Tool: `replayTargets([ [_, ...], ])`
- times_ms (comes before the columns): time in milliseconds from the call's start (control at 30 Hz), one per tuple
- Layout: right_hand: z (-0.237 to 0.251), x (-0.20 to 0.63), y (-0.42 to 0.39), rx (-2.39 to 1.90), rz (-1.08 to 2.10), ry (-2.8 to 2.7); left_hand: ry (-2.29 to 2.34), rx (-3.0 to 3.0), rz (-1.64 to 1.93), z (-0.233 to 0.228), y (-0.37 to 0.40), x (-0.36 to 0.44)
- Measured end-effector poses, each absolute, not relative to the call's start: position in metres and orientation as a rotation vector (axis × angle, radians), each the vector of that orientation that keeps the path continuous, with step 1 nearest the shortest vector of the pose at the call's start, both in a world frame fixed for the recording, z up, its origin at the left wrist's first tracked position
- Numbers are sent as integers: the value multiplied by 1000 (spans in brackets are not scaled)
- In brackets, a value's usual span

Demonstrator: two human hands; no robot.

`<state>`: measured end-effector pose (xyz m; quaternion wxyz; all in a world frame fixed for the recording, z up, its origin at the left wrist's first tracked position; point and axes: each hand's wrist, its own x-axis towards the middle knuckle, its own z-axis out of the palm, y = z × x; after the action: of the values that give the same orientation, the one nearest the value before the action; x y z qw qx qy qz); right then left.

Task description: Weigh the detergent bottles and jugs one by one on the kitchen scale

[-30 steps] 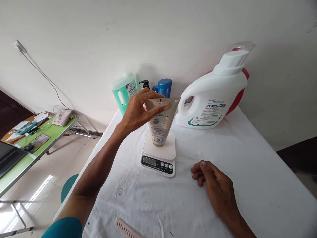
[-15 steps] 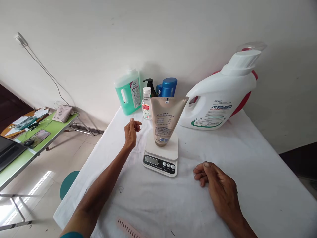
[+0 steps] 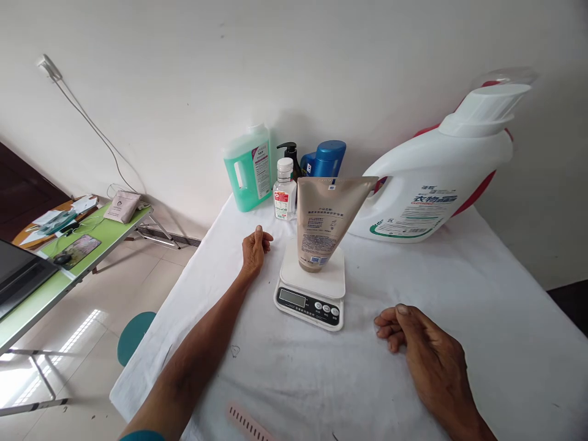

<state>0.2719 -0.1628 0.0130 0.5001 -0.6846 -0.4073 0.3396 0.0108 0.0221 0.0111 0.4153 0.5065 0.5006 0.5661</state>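
Observation:
A beige squeeze tube (image 3: 328,214) stands cap-down on the white platform of a kitchen scale (image 3: 309,309), its wide crimped end up. Nothing shows on the scale's grey display. My left hand (image 3: 255,248) rests on the cloth just left of the scale, loosely curled, thumb up, touching neither scale nor tube. To the right of the scale lies my right hand (image 3: 425,349), fingers loosely bent and apart from the thumb, holding nothing.
Along the wall stand a green liquid jug (image 3: 248,168), a small clear white-capped bottle (image 3: 285,193), a black pump bottle (image 3: 290,153), a blue bottle (image 3: 328,159) and a large white detergent jug (image 3: 418,184). A pink slotted strip (image 3: 248,422) lies at the front edge.
The whole view has shifted, so things sit further right in the picture. My left fingers look slightly more curled. Tube and scale stay as they were; my right hand is almost unchanged.

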Motion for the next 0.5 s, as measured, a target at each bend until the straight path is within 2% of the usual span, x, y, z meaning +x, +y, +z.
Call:
replayTargets([
  [500,10,273,-162,-1686,846,-960,1292,1325,1362,11,24,11],
])
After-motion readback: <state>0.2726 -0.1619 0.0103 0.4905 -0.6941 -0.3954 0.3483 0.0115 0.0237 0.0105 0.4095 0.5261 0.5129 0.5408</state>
